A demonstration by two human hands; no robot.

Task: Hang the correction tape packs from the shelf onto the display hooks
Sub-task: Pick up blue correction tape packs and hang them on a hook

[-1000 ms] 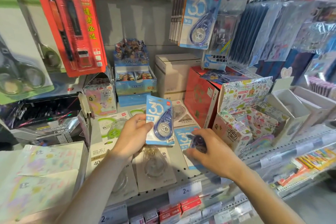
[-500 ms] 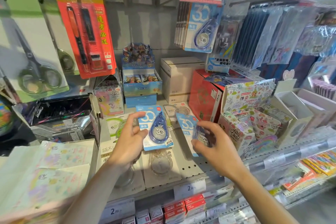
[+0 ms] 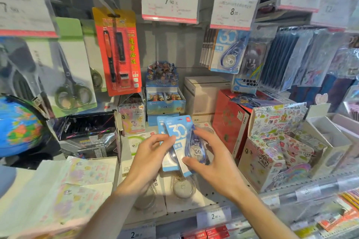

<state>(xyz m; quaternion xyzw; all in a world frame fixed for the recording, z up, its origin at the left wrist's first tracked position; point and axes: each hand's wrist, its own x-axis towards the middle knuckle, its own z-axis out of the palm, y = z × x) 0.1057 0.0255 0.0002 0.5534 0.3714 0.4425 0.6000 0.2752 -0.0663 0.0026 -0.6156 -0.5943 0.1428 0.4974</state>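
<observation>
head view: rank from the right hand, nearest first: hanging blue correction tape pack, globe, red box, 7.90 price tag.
From the right hand:
1. Red box, just right of it on the shelf.
2. Hanging blue correction tape pack, above.
3. 7.90 price tag, top centre.
4. Globe, far left.

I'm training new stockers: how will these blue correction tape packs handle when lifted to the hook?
The blue packs are probably light: fingertips of the left hand and right hand suffice. Flat card backs look fairly stiff. Glossy blisters may let the two stacked packs slide.
</observation>
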